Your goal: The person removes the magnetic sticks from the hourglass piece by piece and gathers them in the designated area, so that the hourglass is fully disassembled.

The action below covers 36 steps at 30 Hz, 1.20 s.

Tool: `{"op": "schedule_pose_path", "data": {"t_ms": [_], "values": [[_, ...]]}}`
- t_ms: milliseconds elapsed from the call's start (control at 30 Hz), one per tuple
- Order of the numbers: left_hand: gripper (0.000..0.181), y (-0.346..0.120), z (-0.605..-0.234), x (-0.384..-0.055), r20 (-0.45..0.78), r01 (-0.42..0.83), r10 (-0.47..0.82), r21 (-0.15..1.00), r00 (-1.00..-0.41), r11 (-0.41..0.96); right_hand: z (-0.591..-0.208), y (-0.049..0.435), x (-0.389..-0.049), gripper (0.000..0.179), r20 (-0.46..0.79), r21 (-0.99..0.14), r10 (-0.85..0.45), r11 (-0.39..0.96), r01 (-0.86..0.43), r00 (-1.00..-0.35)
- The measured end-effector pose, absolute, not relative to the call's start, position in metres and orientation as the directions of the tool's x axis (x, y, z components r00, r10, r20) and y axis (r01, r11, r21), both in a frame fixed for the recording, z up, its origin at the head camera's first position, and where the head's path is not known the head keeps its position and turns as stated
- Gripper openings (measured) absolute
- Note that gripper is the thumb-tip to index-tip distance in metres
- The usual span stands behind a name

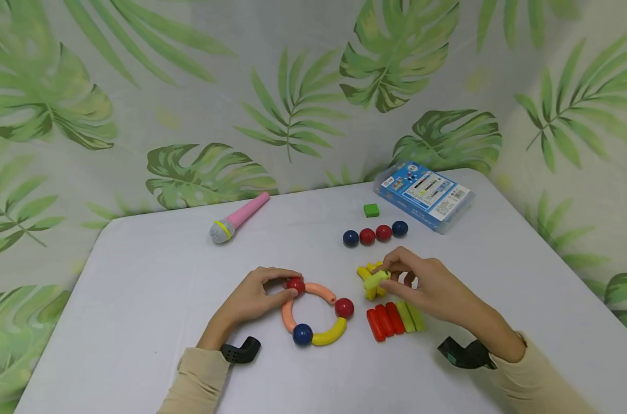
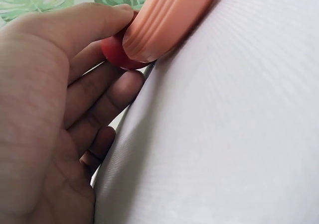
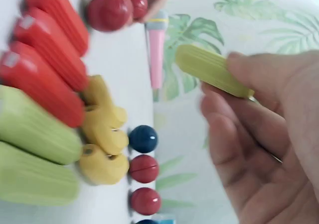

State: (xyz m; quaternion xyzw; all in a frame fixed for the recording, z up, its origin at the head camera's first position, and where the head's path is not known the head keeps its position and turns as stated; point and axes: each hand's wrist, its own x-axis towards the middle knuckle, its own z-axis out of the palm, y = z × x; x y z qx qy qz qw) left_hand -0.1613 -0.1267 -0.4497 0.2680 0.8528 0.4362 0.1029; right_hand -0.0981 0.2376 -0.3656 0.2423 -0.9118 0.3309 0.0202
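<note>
Pinching a ridged yellow-green plastic stick (image 1: pixel 374 280) between thumb and fingertips, the right hand (image 1: pixel 422 283) hovers near curved yellow plastic pieces (image 3: pixel 105 132). Curled fingers of the left hand (image 1: pixel 255 293) grip a glossy red ball (image 1: pixel 295 285) between peach plastic arcs (image 1: pixel 320 290); beyond the right fingers lies a blue-printed plastic box (image 1: pixel 423 192), contents unclear.

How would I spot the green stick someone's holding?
Over the white table, find the right hand. The green stick is pinched there, the only one lifted: the other two green sticks lie beside the red sticks.
</note>
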Motion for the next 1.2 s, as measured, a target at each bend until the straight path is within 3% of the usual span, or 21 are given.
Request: {"op": "schedule_pose_path", "data": {"t_ms": [100, 200, 633, 967, 1200], "values": [[0.033, -0.125, -0.451, -0.162, 0.061, 0.363, 0.538, 0.800, -0.841, 0.477, -0.376, 0.247, -0.092, 0.030, 0.304, -0.585, -0.366, 0.657, -0.476, -0.880], [0.034, -0.125, -0.453, -0.163, 0.064, 0.354, 0.537, 0.815, -0.841, 0.458, -0.383, 0.258, -0.088, 0.028, 0.314, -0.584, -0.309, 0.682, -0.440, -0.898], [0.036, -0.127, -0.450, -0.167, 0.068, 0.329, 0.511, 0.835, -0.857, 0.441, -0.393, 0.293, -0.092, 0.015, 0.125, -0.580, -0.279, 0.758, -0.299, -0.952], [0.037, -0.127, -0.453, -0.165, 0.068, 0.334, 0.525, 0.838, -0.848, 0.432, -0.398, 0.300, -0.088, 0.010, -0.121, -0.602, -0.307, 0.779, -0.176, -0.944], [0.037, -0.129, -0.452, -0.162, 0.070, 0.321, 0.513, 0.849, -0.856, 0.420, -0.407, 0.296, -0.091, 0.011, -0.150, -0.585, -0.318, 0.792, -0.175, -0.936]]}}
